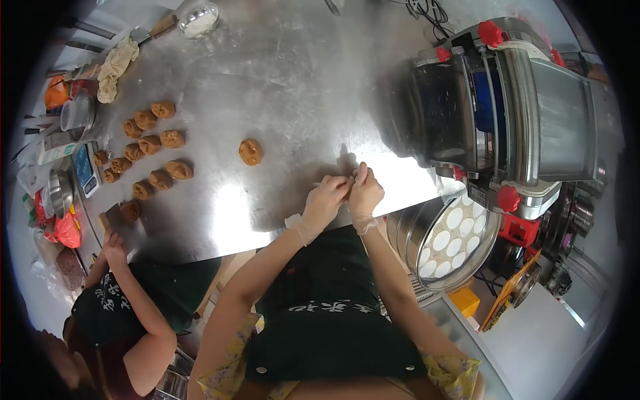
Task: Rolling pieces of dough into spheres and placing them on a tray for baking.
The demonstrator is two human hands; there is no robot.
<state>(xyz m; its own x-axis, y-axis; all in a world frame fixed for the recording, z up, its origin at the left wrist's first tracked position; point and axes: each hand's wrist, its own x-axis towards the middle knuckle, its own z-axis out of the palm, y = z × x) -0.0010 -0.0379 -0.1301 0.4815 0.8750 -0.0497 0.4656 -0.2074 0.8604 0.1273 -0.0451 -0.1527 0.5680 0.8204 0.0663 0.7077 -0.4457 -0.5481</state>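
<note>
In thin clear gloves, my left hand (pixel 327 201) and my right hand (pixel 365 195) meet over the near edge of the steel table (pixel 293 80). Both are closed, fingertips pressed together around a small piece of brown dough, mostly hidden by the fingers. A single brown dough lump (pixel 251 152) rests on the table ahead and left of my hands. Farther left sit several more dough lumps (pixel 149 144) in loose rows. A co-worker's hand (pixel 115 248) at the far left holds a scraper (pixel 113 219) beside another brown lump (pixel 131 211).
A metal machine with red knobs (pixel 509 198) stands on the right. Below it, a round metal tray (pixel 427 267) holds several white discs (pixel 456 219). On the left are a digital scale (pixel 85 169), metal bowls (pixel 60 190) and a cloth (pixel 117 69). A shiny bowl (pixel 198 19) stands at the back.
</note>
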